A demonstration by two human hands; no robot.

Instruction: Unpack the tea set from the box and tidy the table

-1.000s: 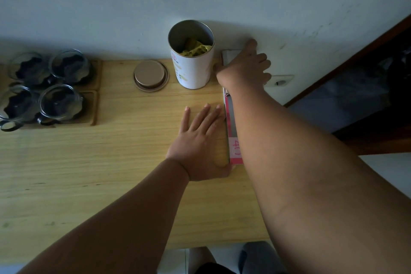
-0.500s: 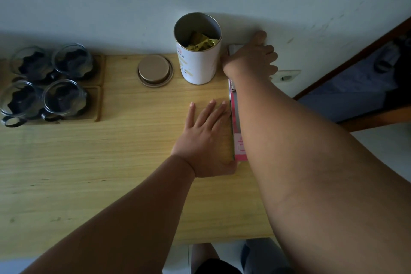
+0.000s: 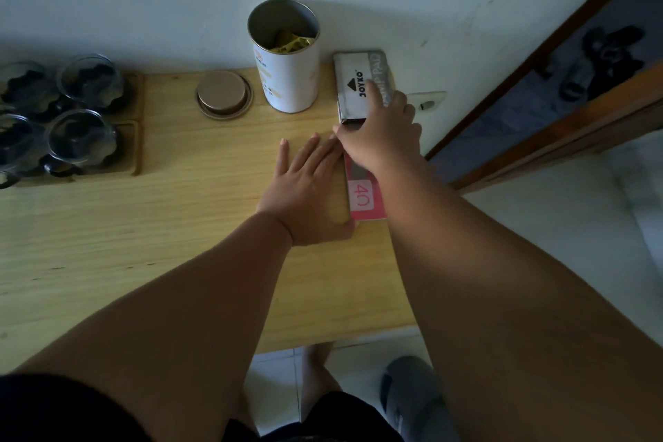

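Right hand [image 3: 382,133] gripped the near end of the stamp pad tin [image 3: 358,86] by the wall; left hand [image 3: 308,190] lay flat, released, against the pink booklet [image 3: 366,201]. Glass cups [image 3: 82,111] sat unpacked on trays at the bench's [image 3: 179,226] far left. Best to square the tin flush with the booklet's edge.

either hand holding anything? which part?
Right hand rests on the stamp pad tin's near end; a real grip cannot be told. Left hand lies flat, empty.

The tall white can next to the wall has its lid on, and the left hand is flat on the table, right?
Not quite. The can is open: the head view shows packets inside it, and its lid lies on the table to the can's left. The rest is right: the can stands next to the wall, and the left hand is flat on the table.
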